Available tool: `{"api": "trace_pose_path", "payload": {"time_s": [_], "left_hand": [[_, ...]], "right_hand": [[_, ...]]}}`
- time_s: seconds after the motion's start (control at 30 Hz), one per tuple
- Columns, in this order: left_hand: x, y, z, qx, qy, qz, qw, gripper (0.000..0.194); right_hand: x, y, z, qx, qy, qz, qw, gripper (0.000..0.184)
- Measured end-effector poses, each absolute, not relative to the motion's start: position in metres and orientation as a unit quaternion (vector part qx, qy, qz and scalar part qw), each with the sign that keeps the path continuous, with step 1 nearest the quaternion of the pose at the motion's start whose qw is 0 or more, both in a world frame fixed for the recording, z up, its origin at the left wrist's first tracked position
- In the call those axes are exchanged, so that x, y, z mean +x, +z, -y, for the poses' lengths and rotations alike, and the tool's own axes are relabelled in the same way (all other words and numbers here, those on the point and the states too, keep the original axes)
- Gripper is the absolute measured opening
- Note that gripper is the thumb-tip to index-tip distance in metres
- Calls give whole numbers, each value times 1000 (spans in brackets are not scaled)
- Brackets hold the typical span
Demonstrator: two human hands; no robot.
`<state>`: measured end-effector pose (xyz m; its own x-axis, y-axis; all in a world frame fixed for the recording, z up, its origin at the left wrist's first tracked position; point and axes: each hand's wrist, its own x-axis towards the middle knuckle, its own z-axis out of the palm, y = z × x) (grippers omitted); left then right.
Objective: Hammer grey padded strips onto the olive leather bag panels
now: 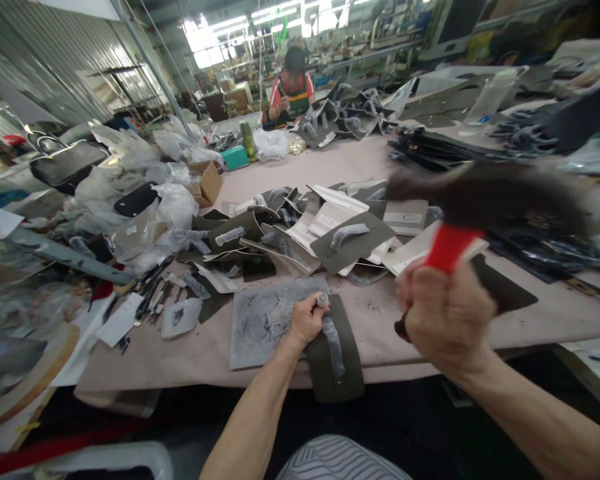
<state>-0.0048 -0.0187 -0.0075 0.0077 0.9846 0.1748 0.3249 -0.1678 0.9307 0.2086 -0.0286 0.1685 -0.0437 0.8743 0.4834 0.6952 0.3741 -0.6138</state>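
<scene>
My right hand (443, 313) is closed around the red grip of a hammer (485, 200), raised in front of me; its dark head is blurred by motion. My left hand (306, 320) is closed on a small metal punch (322, 300), held upright on a dark olive leather panel (337, 353) that carries a wrapped handle strip. The panel lies at the table's near edge, partly over a scuffed grey cutting slab (265, 320).
A heap of similar olive and white panels (330, 233) lies beyond the slab. Plastic bags, a black handbag (65, 163) and tools crowd the left. Dark stacked pieces (440, 150) fill the right. Another person (293, 90) sits at the table's far end.
</scene>
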Motion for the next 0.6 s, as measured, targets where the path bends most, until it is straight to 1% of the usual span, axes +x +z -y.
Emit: {"api": "trace_pose_path", "payload": {"time_s": [0.03,0.1,0.13,0.17,0.23,0.4,0.5,0.57,0.6], "left_hand": [[-5,-8,19,612,456,-536,361,17],[-5,-8,19,616,453,-533,363,16],[-5,-7,19,620,452,-530,362,15],[-5,-7,19,624,451,-527,360,14],[-5,-5,19,625,452,-525,360,13],[-5,-4,19,620,455,-529,358,13],[-6,-6,20,615,460,-530,359,11],[-5,-7,19,603,468,-532,365,9],[-4,-7,19,591,475,-535,372,9]], "right_hand": [[209,155,31,-561,126,750,327,29],[213,129,34,-566,170,799,109,28],[218,119,34,-563,182,806,33,27],[223,110,33,-566,183,804,-8,27],[235,97,31,-581,180,793,-24,30],[257,49,22,-641,225,734,-7,37],[255,25,21,-673,165,721,-3,37],[241,21,24,-669,121,733,35,36],[231,22,28,-662,135,734,70,36]]}}
